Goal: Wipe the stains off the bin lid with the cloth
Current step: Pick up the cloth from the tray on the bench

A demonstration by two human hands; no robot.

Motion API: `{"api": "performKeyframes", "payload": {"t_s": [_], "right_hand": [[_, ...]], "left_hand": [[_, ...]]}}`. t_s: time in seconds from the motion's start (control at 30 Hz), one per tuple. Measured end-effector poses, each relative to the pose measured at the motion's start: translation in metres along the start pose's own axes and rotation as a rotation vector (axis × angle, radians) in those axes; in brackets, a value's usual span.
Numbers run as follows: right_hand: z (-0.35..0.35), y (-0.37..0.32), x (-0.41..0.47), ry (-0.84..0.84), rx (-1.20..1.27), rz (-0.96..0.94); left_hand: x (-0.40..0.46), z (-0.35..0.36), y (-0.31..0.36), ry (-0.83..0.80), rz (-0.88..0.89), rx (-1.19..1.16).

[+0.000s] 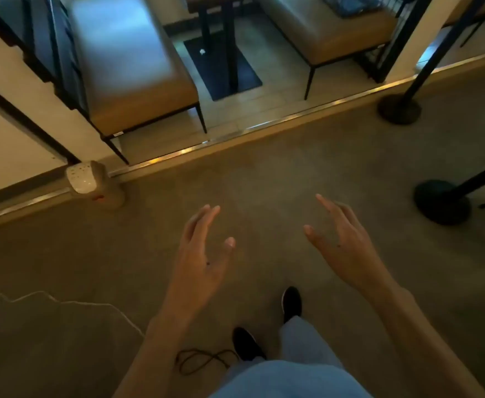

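Now the left hand [203,254] and right hand [341,242] float apart, fingers spread, holding nothing, over soft brown carpet [264,173] near a round black base [441,201].

No legible text, label, brand, number or sign appears anywhere in the view. The pale floor socket box [83,179] by the metal threshold strip [264,124] bears only small dots and marks, too blurred to read as characters.
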State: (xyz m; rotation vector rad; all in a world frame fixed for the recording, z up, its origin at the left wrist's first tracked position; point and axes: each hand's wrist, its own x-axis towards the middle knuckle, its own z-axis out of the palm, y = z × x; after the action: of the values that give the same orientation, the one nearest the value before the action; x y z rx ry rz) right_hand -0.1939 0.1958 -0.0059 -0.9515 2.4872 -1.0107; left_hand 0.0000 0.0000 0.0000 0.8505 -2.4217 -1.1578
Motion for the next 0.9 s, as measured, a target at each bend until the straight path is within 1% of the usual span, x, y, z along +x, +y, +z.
{"api": "performKeyframes", "payload": {"t_s": [0.17,0.3,0.5,0.6,0.9], "right_hand": [[-0.016,0.010,0.027,0.046,0.007,0.047],[-0.030,0.030,0.066,0.088,0.029,0.076],[-0.055,0.066,0.143,0.078,0.058,0.083],[-0.074,0.085,0.179,0.060,0.068,0.097],[-0.114,0.135,0.267,0.023,0.071,0.103]], "left_hand": [[0.047,0.016,0.011,-0.083,0.052,0.032],[0.096,0.036,0.021,-0.112,0.088,0.061],[0.178,0.073,0.046,-0.127,0.109,0.110],[0.216,0.094,0.064,-0.151,0.083,0.132],[0.318,0.162,0.100,-0.187,0.057,0.085]]}}
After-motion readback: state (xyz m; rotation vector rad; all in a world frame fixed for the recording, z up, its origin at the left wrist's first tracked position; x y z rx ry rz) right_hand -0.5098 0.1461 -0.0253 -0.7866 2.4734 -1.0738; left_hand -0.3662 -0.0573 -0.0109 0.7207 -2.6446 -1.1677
